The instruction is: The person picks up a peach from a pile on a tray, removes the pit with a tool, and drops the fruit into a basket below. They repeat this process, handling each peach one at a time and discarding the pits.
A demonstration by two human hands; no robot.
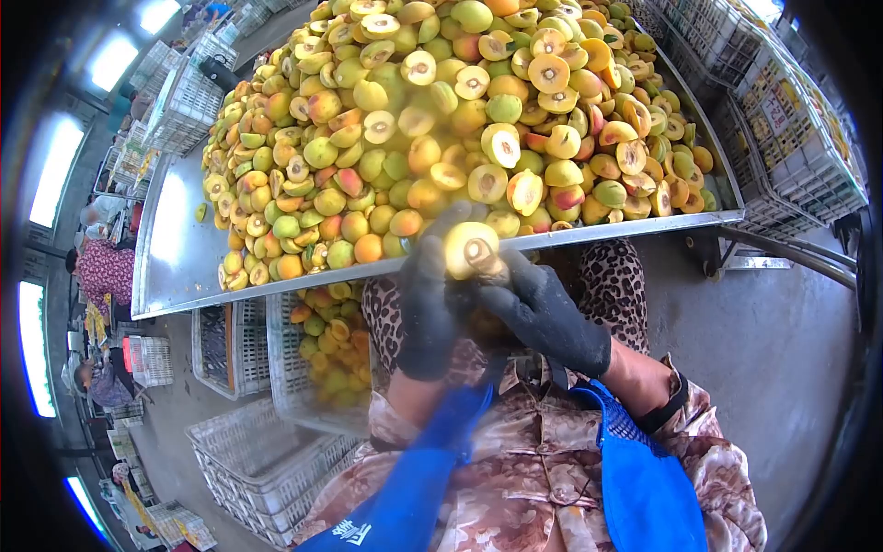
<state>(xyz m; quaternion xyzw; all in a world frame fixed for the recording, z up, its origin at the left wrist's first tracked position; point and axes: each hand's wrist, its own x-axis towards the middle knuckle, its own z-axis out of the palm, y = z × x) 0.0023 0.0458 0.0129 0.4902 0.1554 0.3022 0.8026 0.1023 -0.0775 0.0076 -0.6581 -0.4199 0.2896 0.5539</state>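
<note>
In front of my chest, at the near edge of the metal table, my left hand (428, 299) in a dark glove is closed round a yellow peach half (469, 248). Its cut face and the brownish pit area point up at me. My right hand (544, 311), also gloved, meets the lower right side of that fruit with its fingers curled in. Whatever those fingers may grip is hidden. Just beyond both hands rises a big heap of halved peaches (506, 144), some cut side up with pits showing. Part of the view is hazy.
The metal table (175, 248) has a raised rim. Below it on the left stand a crate of peaches (331, 354) and stacked white crates (267, 460). More loaded crates (791, 120) rise at the right. Other people (103, 271) sit at the far left.
</note>
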